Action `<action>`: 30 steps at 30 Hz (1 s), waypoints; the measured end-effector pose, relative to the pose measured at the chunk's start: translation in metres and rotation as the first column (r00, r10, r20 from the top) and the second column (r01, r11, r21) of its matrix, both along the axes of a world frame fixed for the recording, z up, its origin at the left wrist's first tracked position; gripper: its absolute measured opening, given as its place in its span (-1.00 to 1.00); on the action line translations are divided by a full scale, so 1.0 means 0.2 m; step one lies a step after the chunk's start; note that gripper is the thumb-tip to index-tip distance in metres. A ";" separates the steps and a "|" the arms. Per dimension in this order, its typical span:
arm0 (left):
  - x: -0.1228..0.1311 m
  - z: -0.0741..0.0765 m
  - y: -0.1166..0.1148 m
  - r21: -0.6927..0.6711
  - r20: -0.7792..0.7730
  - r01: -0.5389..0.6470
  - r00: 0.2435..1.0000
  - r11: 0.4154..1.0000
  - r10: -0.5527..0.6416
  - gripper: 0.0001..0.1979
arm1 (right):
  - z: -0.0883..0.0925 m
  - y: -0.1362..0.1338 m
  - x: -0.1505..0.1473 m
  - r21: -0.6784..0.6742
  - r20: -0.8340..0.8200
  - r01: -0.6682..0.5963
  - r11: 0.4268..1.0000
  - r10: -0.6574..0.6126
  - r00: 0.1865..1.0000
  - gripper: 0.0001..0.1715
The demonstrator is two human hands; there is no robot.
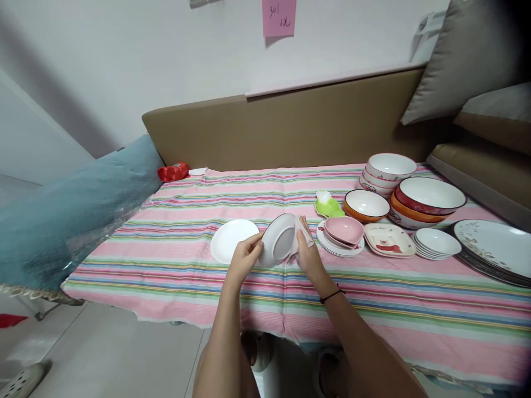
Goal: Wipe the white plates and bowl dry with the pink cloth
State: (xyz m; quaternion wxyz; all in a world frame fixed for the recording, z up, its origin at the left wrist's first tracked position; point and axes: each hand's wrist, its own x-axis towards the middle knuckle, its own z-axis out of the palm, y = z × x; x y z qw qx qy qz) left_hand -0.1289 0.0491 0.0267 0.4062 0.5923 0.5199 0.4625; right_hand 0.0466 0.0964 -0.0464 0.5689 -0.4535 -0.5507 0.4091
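left hand is pinching tilted white dish, prob steadying it | right hand is pinching pale cloth against it | bowls are sitting stacked right, saving room imo

Seemingly a home, from the padded brown backrest, grey pillow and striped cloth.
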 end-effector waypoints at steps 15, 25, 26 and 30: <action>-0.06 -0.04 0.00 -0.004 -0.078 -0.050 0.996 0.999 0.050 -0.64 | 0.00 -0.02 0.00 0.039 0.047 -0.035 0.999 0.033 0.998 -0.21; -0.07 -0.04 0.00 0.007 -0.130 -0.038 0.991 0.999 0.039 -0.56 | 0.01 -0.04 0.01 0.029 0.044 -0.043 0.999 0.042 0.998 -0.23; -0.07 -0.04 0.00 0.003 -0.118 -0.038 0.992 0.999 0.038 -0.56 | 0.01 -0.04 0.01 0.029 0.042 -0.043 0.999 0.042 0.998 -0.23; -0.08 -0.05 0.01 -0.017 -0.066 -0.032 0.997 0.999 0.031 -0.56 | 0.01 -0.04 0.01 0.029 0.032 -0.046 0.999 0.046 0.998 -0.24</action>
